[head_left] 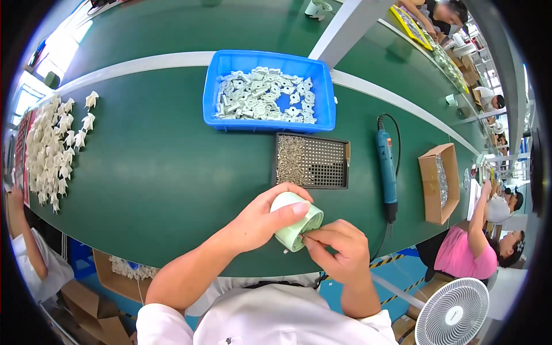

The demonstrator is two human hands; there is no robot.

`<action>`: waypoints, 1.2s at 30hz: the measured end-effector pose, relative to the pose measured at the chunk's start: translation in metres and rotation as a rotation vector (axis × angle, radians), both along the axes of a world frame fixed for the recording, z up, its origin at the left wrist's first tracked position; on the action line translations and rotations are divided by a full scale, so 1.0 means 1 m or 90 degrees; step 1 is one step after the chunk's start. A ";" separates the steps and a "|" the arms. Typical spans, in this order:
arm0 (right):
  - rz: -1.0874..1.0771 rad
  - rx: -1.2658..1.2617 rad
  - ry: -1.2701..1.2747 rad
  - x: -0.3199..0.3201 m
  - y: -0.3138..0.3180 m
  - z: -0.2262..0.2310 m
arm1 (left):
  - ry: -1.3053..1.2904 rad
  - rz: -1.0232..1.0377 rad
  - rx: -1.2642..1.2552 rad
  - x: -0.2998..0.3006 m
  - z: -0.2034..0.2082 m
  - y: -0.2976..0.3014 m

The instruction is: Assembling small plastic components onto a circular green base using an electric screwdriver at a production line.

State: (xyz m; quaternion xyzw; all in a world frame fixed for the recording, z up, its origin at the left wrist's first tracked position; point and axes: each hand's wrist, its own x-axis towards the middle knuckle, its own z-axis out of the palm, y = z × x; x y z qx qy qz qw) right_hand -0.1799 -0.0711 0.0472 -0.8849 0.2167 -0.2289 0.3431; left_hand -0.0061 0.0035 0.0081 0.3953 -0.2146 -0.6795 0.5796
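My left hand (257,221) is wrapped round a pale green plastic cup-shaped housing (288,236), thumb across its side. The housing is tilted, its open end turned toward my right hand (344,251). The right thumb and forefinger are pinched together at the rim of that opening. A tiny dark bit shows by the fingertips, too small to name. Just beyond the hands lies a black perforated tray (329,172) with a heap of small screws (291,162) on its left side. Behind it stands a blue bin (213,95) of pale flat plastic parts (256,92).
A teal electric screwdriver (387,167) with a cord lies right of the tray, beside a cardboard box (429,187) of shiny pieces. White pronged parts (54,149) are piled far left on the green table (172,149). A fan (453,313) stands lower right. Several people work nearby.
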 end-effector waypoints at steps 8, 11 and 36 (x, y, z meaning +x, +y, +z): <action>-0.119 0.212 0.019 -0.002 0.011 -0.010 | 0.017 -0.005 -0.015 0.003 -0.002 0.001; -0.144 0.248 -0.009 -0.010 0.014 -0.022 | 0.010 0.001 -0.014 0.003 -0.003 -0.001; -0.122 0.057 -0.064 -0.020 0.004 -0.054 | -1.239 -0.060 -0.043 0.109 0.033 -0.115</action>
